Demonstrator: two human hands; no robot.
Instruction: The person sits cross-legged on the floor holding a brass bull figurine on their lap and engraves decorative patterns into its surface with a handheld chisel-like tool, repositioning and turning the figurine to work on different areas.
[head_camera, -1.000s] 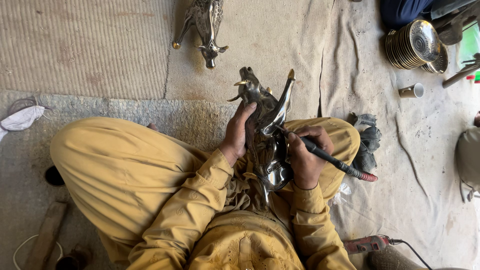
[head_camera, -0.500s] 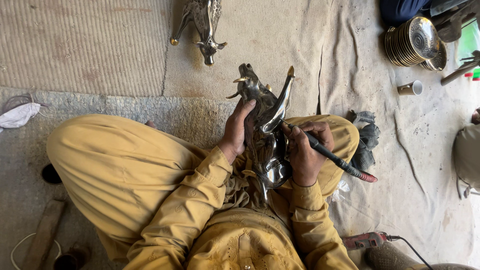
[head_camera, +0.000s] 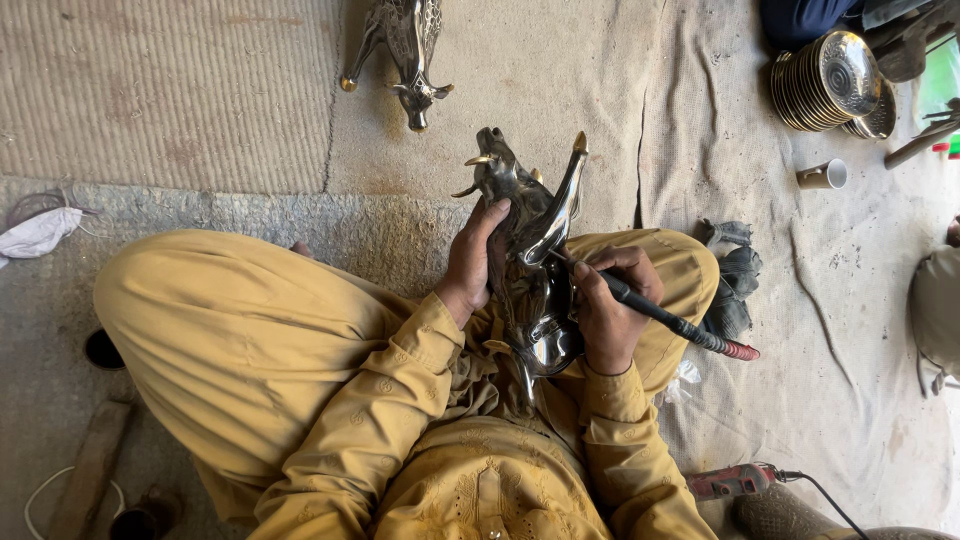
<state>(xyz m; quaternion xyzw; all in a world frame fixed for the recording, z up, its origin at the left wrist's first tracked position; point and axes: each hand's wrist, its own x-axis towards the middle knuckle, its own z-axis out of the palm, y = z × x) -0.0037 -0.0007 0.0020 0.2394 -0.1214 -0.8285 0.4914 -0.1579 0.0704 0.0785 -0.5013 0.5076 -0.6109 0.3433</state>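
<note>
While the person sits cross-legged on the cloth-covered floor (head_camera: 600, 90), the left hand (head_camera: 472, 262) is wrapped around the neck of a polished metal animal figurine (head_camera: 528, 250), which rests in the lap with its horned head pointing away from the body and one gold-tipped leg raised. Just beside it, the right hand (head_camera: 604, 312) is closed in a pen-like grip on a black-handled engraving tool (head_camera: 672, 322) with a red end, its working tip pressed against the figurine's flank. From the look of it, the main risk is a slip: the surface is curved and glossy, so a tip pushed at a shallow angle could skate off and scratch the finish or run toward the left hand's fingers (head_camera: 492, 215), which lie close to the line of the stroke. Because the figurine is steadied only by one hand and the thighs, it could also roll under pressure and spoil the mark. Horns and leg tips sit near the wrists and could catch a yellow sleeve (head_camera: 390, 400). A second metal figurine (head_camera: 408, 45) lies well apart at the top of the floor, a stack of metal plates (head_camera: 825, 85) and a small cup (head_camera: 822, 175) stand at the upper right, a dark rag (head_camera: 735, 275) lies by the right knee, and a red power tool (head_camera: 735, 482) with its cord rests near the right elbow, where a shifting leg might snag it.
</note>
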